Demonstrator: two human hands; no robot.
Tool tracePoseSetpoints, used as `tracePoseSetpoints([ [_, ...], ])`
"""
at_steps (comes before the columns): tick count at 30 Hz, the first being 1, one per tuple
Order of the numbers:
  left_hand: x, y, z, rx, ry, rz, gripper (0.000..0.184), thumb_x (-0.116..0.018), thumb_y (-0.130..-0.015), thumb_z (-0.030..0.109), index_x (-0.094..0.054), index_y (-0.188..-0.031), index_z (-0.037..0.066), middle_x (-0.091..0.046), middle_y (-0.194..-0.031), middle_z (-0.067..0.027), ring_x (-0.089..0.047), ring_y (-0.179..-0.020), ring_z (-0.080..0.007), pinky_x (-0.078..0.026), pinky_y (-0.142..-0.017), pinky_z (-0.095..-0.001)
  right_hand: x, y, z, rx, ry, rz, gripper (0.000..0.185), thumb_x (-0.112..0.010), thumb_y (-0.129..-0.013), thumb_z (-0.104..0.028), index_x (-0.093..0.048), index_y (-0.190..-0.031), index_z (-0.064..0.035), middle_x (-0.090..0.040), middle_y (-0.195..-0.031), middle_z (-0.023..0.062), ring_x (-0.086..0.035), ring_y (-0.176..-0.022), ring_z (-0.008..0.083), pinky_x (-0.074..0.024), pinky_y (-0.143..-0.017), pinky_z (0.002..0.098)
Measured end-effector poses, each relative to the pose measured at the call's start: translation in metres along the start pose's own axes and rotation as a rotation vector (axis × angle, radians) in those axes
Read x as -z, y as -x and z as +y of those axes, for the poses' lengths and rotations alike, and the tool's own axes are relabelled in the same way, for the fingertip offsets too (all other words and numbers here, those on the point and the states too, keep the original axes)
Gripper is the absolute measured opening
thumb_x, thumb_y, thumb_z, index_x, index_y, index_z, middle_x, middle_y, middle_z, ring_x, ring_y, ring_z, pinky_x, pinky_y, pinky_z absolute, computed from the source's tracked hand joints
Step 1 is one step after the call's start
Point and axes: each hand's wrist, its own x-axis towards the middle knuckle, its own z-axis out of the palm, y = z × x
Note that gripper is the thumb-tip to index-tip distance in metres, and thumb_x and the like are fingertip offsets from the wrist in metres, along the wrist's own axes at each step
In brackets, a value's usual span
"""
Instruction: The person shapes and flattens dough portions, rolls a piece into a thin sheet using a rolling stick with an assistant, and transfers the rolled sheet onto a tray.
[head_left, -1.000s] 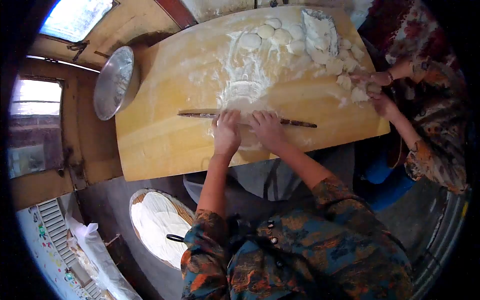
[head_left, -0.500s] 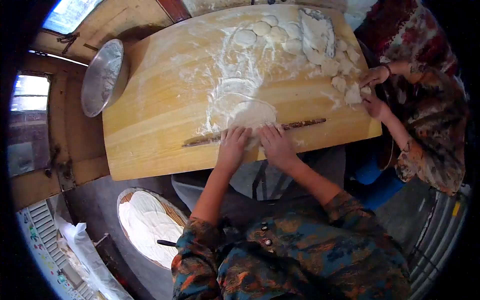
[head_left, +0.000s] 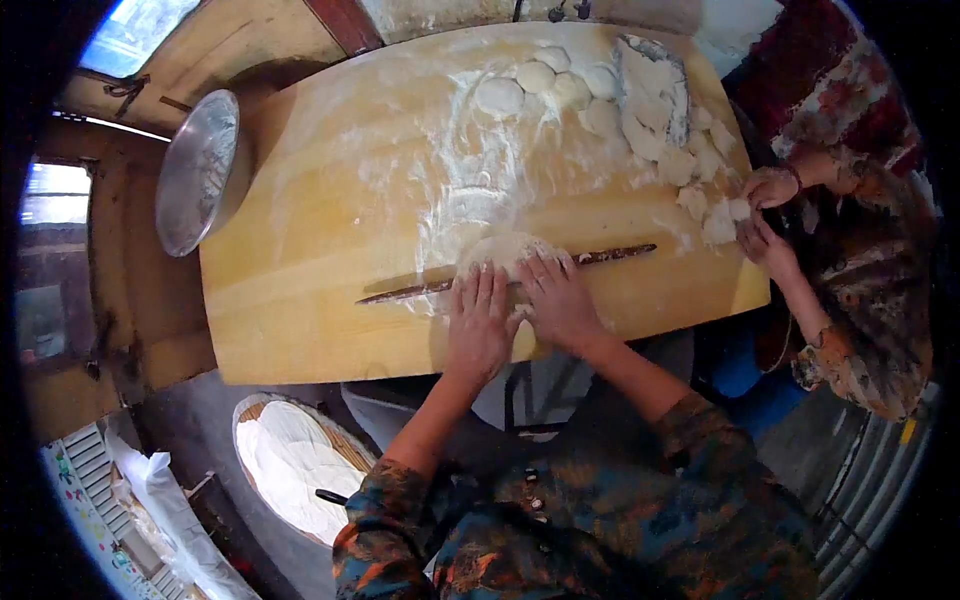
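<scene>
Watching remotely, I saw fingers had straightened | left hand (head_left: 480,325) and right hand (head_left: 558,302) pressed unclenched over rolling pin (head_left: 617,254) | dough sheet (head_left: 505,246) lay partly beneath, mid-frame | pressure apparently reached beyond the fingertips.

Here we are with one camera, riding on the wearer's head, facing forward and tipping steeply down! The wearer's patterned shirt (head_left: 610,520) looms closest at six o'clock; the left hand (head_left: 482,325) and right hand (head_left: 558,300) come in mid-view, at arm's length. The board (head_left: 330,210) spreads beyond toward twelve, a basin (head_left: 200,175) at ten, a co-worker's sleeve (head_left: 855,370) around three. The wide lens bows straight edges.
</scene>
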Motion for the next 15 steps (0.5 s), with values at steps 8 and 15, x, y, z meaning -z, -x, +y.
tracePoseSetpoints([
  [8,0.066,-0.161,-0.068,0.168,-0.196,0.398,0.061,-0.052,-0.092,0.035,-0.034,-0.143,0.006,-0.038,-0.145,-0.0177,-0.034,-0.135,-0.0324,-0.024,-0.108,-0.0541,0.024,-0.17,0.097,-0.236,0.14,0.254,0.056,-0.06,-0.085,-0.029,-0.045,-0.133,-0.0042,-0.052,-0.129,0.015,-0.046,-0.121,0.0317,-0.0345,-0.101,0.0498],
  [15,0.023,-0.118,-0.093,0.14,-0.234,0.271,0.051,-0.054,-0.09,0.031,-0.044,-0.135,0.009,-0.053,-0.122,-0.014,-0.047,-0.119,-0.0295,-0.028,-0.105,-0.0512,0.015,-0.126,0.116,-0.105,0.091,0.134,0.046,-0.059,-0.087,-0.031,-0.052,-0.124,-0.0052,-0.058,-0.11,0.0152,-0.052,-0.107,0.031,-0.0397,-0.092,0.0451],
])
